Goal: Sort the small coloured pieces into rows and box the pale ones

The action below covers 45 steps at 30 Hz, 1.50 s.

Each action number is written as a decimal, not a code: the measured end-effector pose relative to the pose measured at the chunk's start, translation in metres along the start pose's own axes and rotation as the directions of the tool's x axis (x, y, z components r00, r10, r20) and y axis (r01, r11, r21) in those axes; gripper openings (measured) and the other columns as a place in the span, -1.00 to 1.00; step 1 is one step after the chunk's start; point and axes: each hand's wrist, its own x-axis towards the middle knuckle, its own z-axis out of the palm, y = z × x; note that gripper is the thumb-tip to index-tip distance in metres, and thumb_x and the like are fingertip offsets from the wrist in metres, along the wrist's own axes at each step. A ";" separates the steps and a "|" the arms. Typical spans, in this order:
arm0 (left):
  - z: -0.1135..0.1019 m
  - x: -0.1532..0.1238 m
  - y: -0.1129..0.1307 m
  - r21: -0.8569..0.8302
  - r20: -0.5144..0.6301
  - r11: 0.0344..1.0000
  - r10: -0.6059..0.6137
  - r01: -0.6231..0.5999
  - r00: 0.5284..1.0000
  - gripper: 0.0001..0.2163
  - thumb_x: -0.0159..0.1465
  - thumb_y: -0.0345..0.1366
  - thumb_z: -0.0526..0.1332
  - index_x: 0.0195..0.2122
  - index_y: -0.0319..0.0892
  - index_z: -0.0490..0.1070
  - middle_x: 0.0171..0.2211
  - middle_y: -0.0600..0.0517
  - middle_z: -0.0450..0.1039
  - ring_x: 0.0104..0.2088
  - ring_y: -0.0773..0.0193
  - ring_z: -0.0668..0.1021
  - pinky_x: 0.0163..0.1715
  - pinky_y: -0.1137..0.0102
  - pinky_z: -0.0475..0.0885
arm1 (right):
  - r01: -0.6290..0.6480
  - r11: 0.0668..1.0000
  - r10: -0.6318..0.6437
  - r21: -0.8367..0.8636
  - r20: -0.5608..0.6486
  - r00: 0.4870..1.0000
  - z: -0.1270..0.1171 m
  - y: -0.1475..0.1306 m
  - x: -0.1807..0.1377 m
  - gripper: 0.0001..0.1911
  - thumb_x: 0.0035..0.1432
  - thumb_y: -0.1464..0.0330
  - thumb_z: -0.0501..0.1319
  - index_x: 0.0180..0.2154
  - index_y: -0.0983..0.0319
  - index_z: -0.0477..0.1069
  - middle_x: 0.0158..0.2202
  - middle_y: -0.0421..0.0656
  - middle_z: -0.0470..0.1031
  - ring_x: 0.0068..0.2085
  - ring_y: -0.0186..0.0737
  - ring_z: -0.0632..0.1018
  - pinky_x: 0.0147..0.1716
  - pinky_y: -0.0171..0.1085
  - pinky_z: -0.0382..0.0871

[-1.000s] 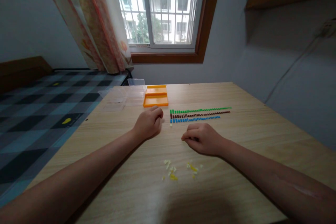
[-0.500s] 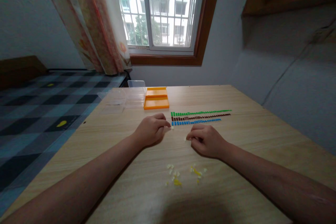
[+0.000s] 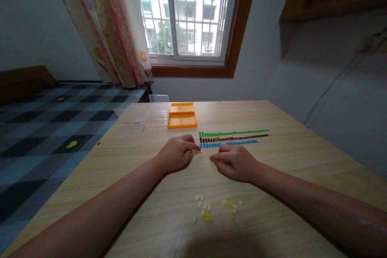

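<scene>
My left hand (image 3: 178, 152) rests low over the table, its index finger stretched out to touch a small pale piece (image 3: 201, 150). That piece lies just below the left end of the blue row (image 3: 211, 145). Across from it, my right hand (image 3: 234, 162) is closed in a pinch of thumb and index finger. The pale piece seen at its fingertips a moment ago is now mostly hidden by them. Above the blue row run a brown row (image 3: 232, 138) and a green row (image 3: 232, 133) of small pieces. Nearer me lie scattered pale pieces (image 3: 198, 198) and yellow pieces (image 3: 208, 217).
An open orange case (image 3: 182, 126) stands toward the back of the wooden table (image 3: 145, 217). Clear plastic boxes (image 3: 131, 128) are left of it. A checked bed (image 3: 39, 149) borders the table's left side, and a window (image 3: 196, 28) is behind.
My right hand's fingertips have moved slightly left, toward the left hand. The left index finger has straightened at the pale piece. The whole view has shifted a little.
</scene>
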 end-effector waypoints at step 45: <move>-0.019 0.002 0.039 -0.080 -0.303 0.993 0.055 -0.082 0.952 -0.72 0.29 -0.42 0.06 -0.27 -0.17 0.61 -0.37 -0.05 0.48 -0.40 0.26 0.52 -0.43 0.36 0.44 | -0.081 0.993 0.095 0.084 -0.167 0.981 0.005 0.010 0.019 -0.77 0.31 0.40 0.19 -0.17 0.24 0.65 -0.43 -0.16 0.50 -0.43 -0.37 0.44 -0.39 -0.39 0.23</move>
